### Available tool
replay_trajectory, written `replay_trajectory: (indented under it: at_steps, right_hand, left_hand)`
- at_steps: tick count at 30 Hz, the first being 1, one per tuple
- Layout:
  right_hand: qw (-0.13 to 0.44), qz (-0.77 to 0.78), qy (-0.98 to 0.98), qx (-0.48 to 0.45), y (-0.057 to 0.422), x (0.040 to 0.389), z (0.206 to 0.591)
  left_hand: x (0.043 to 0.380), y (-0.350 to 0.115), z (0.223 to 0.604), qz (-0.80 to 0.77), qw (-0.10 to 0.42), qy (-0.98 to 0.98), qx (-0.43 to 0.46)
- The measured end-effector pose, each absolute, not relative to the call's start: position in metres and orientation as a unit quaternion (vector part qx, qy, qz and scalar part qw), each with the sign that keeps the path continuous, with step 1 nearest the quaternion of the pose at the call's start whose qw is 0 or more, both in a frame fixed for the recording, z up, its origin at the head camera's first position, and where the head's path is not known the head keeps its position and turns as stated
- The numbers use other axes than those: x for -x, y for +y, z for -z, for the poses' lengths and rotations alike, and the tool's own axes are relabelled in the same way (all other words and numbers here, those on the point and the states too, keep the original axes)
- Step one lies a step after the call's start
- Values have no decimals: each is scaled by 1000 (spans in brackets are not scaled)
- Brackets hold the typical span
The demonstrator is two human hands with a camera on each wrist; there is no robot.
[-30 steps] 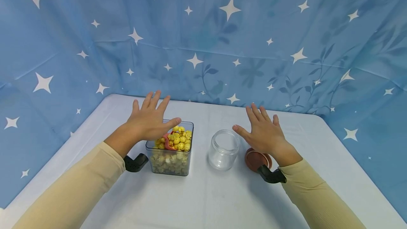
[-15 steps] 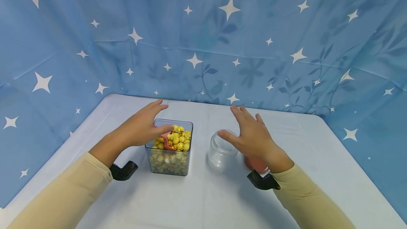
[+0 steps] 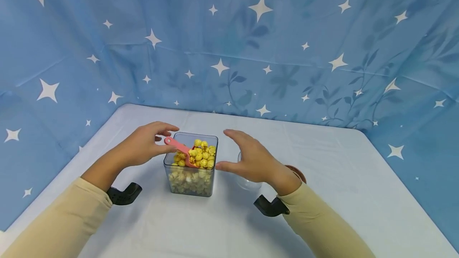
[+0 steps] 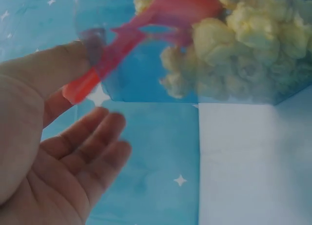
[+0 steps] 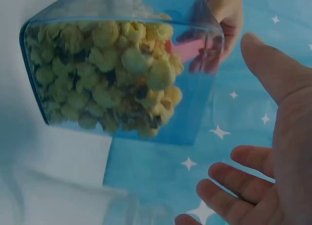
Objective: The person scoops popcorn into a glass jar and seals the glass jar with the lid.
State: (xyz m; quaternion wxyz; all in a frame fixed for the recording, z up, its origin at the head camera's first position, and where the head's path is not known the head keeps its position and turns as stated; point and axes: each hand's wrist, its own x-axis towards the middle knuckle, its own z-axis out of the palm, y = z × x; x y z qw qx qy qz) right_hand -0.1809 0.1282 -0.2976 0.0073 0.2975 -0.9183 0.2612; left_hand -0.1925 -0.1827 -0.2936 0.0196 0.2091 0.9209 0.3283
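While the clear container [image 3: 195, 135] stands on the white surface [image 3: 150, 226], the pink scoop [image 3: 187, 159] rests inside it, partly buried in the yellow popcorn [image 3: 205, 155]. What seems to matter most is the slant of its handle [image 3: 178, 145]: the long axis rises leftward out of the popcorn, so that the free end juts over the container's left rim, towards the left hand [image 3: 143, 144]. That hand is the nearer of the 2, at the container's left side, its thumb and fingers loosely bent and parted around the handle's end; whether any fingertip touches it I cannot tell. The right hand [image 3: 252, 158] is just beside the container's right side, wide, holding nothing, with thumb and index finger spread towards it; to reach the handle it would probably have to cross the container. Right of the container, mostly hidden behind the right hand, stands the clear jar [image 3: 249, 185], and farther right, past the right wrist, part of the brown lid [image 3: 297, 172] shows.
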Motion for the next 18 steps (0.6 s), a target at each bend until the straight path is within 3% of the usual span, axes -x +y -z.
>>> replay_trajectory:
  at_steps: [8, 18]
  right_hand:
    - [-84, -255, -914, -303, 97, 190, 300]
    - [-112, -261, -915, -287, 92, 198, 300]
  left_hand:
    - [195, -189, 299, -354, 45, 917, -179]
    - [200, -187, 290, -355, 60, 916, -174]
